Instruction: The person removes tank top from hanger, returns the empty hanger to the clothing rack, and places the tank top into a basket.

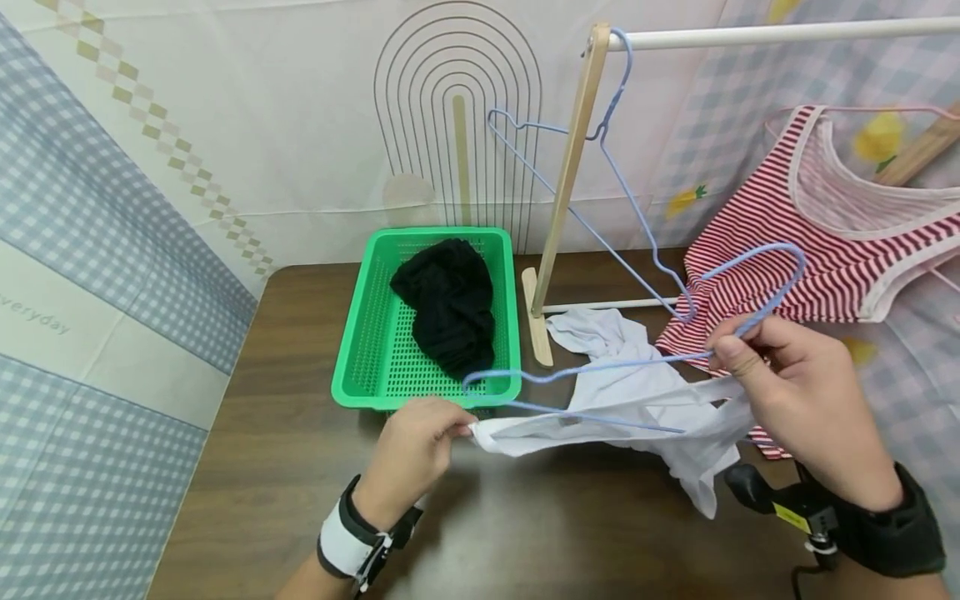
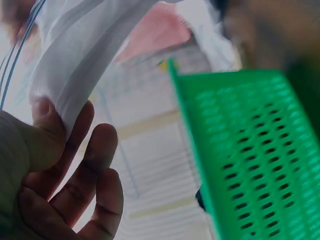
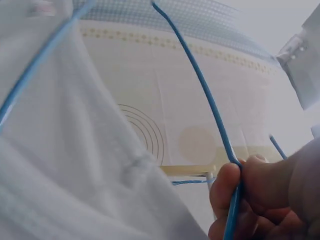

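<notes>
My left hand (image 1: 416, 454) pinches one edge of a white garment (image 1: 675, 408) between thumb and fingers, near the basket's front rim. Stretched sideways, the garment runs from there to my right hand (image 1: 806, 396). That hand grips a blue wire hanger (image 1: 558, 375) just below its hook, which points up and away. The hanger's left end sticks out past the cloth, over the basket's front right corner. Its lower bar crosses the garment, and its right end is hidden by cloth and hand. In the right wrist view, thumb and fingers pinch the blue wire (image 3: 202, 82).
A green basket (image 1: 347, 350) holds a black cloth (image 1: 450, 312). Right of it stands a wooden rack (image 1: 573, 167) with a white rail (image 1: 750, 35). A second blue hanger (image 1: 626, 196) and a red-and-white striped tank top (image 1: 765, 217) hang there.
</notes>
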The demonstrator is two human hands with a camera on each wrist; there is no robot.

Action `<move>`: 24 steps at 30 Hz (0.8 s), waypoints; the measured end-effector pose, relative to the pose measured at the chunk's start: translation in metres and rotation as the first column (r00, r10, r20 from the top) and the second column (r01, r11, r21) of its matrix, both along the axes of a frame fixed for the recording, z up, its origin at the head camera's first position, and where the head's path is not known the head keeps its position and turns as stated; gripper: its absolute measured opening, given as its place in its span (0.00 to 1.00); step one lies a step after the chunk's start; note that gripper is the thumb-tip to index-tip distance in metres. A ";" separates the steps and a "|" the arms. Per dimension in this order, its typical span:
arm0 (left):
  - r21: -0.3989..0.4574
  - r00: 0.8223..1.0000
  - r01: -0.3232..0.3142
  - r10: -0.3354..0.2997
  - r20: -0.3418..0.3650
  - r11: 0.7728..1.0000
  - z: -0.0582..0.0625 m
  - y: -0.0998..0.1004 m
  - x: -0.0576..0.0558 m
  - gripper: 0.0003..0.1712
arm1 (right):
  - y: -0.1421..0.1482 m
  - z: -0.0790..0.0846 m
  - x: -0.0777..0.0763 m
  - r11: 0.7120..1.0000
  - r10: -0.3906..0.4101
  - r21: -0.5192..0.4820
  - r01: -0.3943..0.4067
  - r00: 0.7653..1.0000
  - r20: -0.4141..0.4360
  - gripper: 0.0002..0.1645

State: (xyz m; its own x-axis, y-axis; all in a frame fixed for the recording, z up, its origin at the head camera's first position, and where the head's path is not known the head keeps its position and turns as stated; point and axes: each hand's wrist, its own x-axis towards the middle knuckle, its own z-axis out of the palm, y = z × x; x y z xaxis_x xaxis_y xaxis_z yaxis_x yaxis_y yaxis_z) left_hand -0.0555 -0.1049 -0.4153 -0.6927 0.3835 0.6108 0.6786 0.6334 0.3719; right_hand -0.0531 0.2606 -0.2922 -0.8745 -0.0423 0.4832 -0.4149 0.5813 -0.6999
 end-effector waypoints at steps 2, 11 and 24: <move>-0.070 1.000 0.021 -0.022 -0.019 0.997 -0.010 0.004 0.004 0.06 | 0.002 0.000 -0.003 0.998 -0.031 -0.046 0.032 0.999 0.020 0.06; -0.306 0.993 0.117 -0.114 0.030 0.945 -0.047 0.028 0.030 0.11 | 0.013 -0.003 -0.019 0.718 0.164 -0.675 -0.167 0.984 -0.068 0.08; -0.358 0.996 0.088 -0.072 0.058 0.930 -0.051 0.027 0.031 0.13 | 0.022 0.003 -0.024 0.462 0.058 -0.857 -0.228 0.972 -0.227 0.10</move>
State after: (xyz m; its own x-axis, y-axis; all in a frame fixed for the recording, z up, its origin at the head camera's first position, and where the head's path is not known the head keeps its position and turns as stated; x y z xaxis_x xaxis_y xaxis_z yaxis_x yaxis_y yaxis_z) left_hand -0.0246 -0.0776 -0.4661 -0.6736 0.6270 0.3914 0.7207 0.6747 0.1594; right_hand -0.0776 0.2829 -0.2890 -0.8139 0.3572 0.4583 -0.5743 -0.3748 -0.7278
